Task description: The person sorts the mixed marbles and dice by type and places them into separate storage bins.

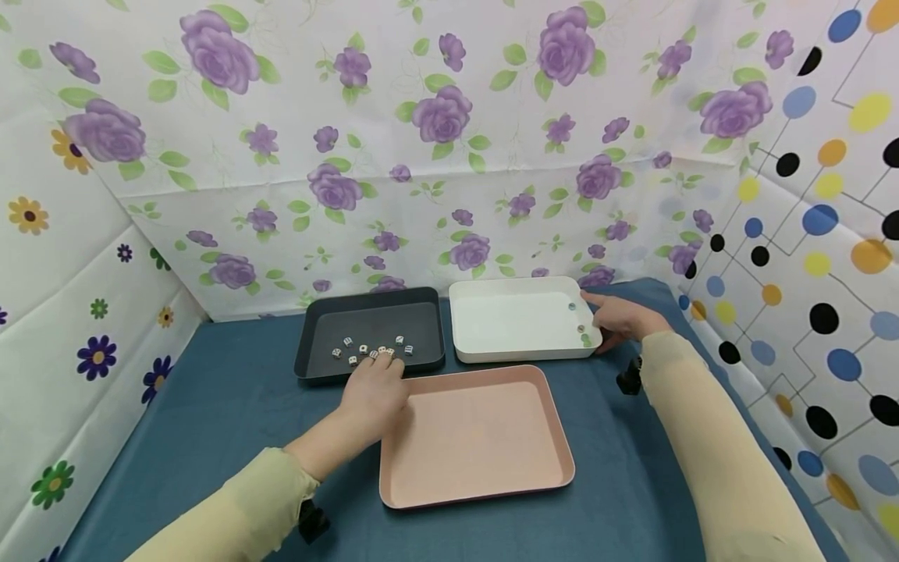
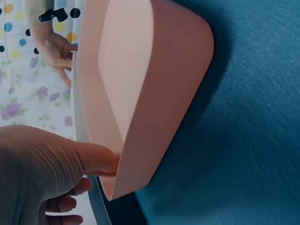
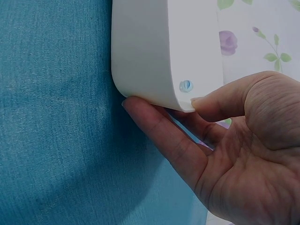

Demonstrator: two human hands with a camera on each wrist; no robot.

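Note:
My left hand (image 1: 374, 390) reaches over the far left corner of the pink tray (image 1: 477, 437), fingertips beside the dice (image 1: 363, 350) in the black tray (image 1: 379, 312). In the left wrist view its thumb (image 2: 101, 159) points to the pink tray's rim, while the loosely bent fingers stay apart from it with nothing showing between them. My right hand (image 1: 625, 318) grips the right end of the white tray (image 1: 516, 316): thumb at the rim, fingers against the outer wall and underside. Several small clear and greenish glass marbles (image 1: 586, 340) lie near that end.
Under the trays is a blue cloth (image 1: 281, 421). A flowered white sheet (image 1: 393, 179) hangs close behind the black and white trays. A dotted sheet (image 1: 822, 257) stands along the right side, another flowered one (image 1: 91, 351) along the left.

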